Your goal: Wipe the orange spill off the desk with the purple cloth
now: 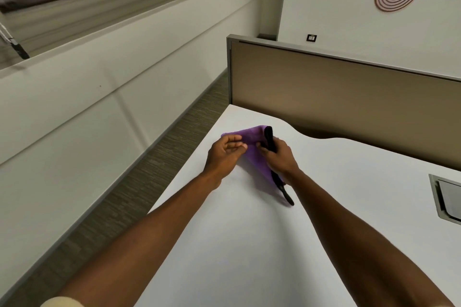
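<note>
Purple cloth (254,154) is pinched by fingers of left hand (224,154) and right hand (280,157) above the tabletop (249,244), presumably for folding; no spill is visible.

Both forearms bare, entering from the bottom of the frame and converging toward centre. Left hand (225,154) sits just left of centre, palm turned up and inward, fingers (237,143) loosely curled, thumb along the top, pinching the near-left edge of the purple cloth (252,137). Right hand (280,157) just right of it, knuckles up, fingers folded down, gripping the cloth's black-trimmed edge. Hands close together, not touching each other. A pale sleeve cuff shows at the lower left.
</note>
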A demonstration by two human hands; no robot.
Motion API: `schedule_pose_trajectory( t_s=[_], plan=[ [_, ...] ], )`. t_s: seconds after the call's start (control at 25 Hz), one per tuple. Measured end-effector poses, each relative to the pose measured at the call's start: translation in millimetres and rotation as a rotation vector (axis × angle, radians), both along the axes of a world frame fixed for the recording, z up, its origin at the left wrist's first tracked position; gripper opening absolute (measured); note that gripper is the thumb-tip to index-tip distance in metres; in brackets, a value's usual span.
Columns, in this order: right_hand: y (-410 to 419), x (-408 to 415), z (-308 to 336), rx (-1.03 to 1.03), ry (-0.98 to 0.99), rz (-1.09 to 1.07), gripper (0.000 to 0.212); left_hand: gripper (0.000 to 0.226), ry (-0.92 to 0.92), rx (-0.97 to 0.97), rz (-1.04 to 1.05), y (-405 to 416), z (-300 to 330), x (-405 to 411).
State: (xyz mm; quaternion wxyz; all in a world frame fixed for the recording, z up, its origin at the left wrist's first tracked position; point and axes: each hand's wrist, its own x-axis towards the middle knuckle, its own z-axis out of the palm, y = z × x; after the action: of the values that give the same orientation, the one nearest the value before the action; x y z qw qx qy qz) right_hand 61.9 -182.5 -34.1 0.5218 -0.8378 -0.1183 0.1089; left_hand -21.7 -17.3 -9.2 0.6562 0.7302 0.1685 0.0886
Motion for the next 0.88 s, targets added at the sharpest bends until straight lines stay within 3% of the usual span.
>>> schedule_pose_trajectory(
  t_s=[0.08,0.16,0.24,0.32,0.44,0.64,0.76,0.88],
  plan=[
    [-6.4,-15.8,3.4,0.278,0.281,-0.054,0.027,0.034,0.090,0.049,-0.023,10.0,-6.6,-25.3],
    [-12.5,-41.3,5.9,0.450,0.474,-0.097,0.036,0.032,0.158,-0.019,-0.082,9.0,-12.5,-49.9],
    [-10.3,-71.4,3.2,0.456,0.507,-0.089,0.037,0.031,0.225,-0.243,-0.128,2.7,-11.0,-71.9],
    [-4.0,-105.9,-3.0,0.446,0.469,-0.046,0.033,0.047,0.312,-0.481,-0.152,-4.8,-10.2,-94.0],
    [3.4,-156.9,1.8,0.498,0.445,0.042,0.033,0.066,0.355,-0.659,-0.141,-9.9,-8.4,-127.9],
    [1.0,-220.7,14.0,0.248,0.260,0.191,0.055,0.069,0.331,-0.740,-0.147,-5.2,5.5,-175.0],
    [-4.2,-246.2,24.8,0.354,0.317,0.124,0.022,0.085,0.387,-0.735,-0.200,11.6,7.0,-201.1],
    [-16.0,-263.9,43.8,0.406,0.357,-0.083,0.028,0.077,0.406,-0.477,-0.197,37.2,11.5,-228.6]
  ],
)
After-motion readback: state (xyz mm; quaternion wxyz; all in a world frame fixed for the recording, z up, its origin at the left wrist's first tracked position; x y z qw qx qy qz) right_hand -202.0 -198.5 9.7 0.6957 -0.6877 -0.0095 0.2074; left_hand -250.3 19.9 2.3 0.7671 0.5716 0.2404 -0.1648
